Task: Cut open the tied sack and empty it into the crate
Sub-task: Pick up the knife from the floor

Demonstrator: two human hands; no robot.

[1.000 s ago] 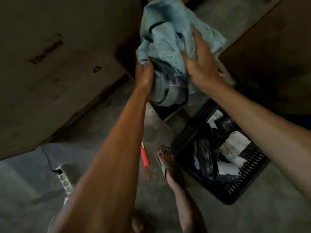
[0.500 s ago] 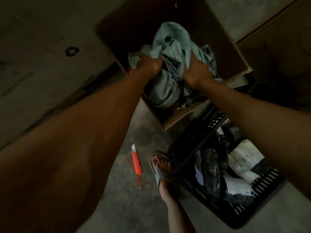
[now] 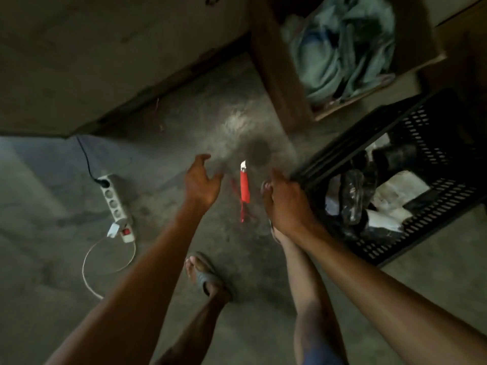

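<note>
Reaching Down With Both Hands Empty

Hovering over the concrete floor (image 3: 79, 259), the left hand (image 3: 201, 181) is spread, fingers curled, holding nothing. The right hand (image 3: 286, 204) hangs beside it, relaxed and empty, just next to the near corner of the black crate (image 3: 411, 230). Between the hands a red utility knife (image 3: 244, 184) lies on the floor, blade out. The pale blue sack (image 3: 340, 46) sits crumpled in the cardboard box (image 3: 276, 75) beyond the crate, which holds dark and white packages.
</note>
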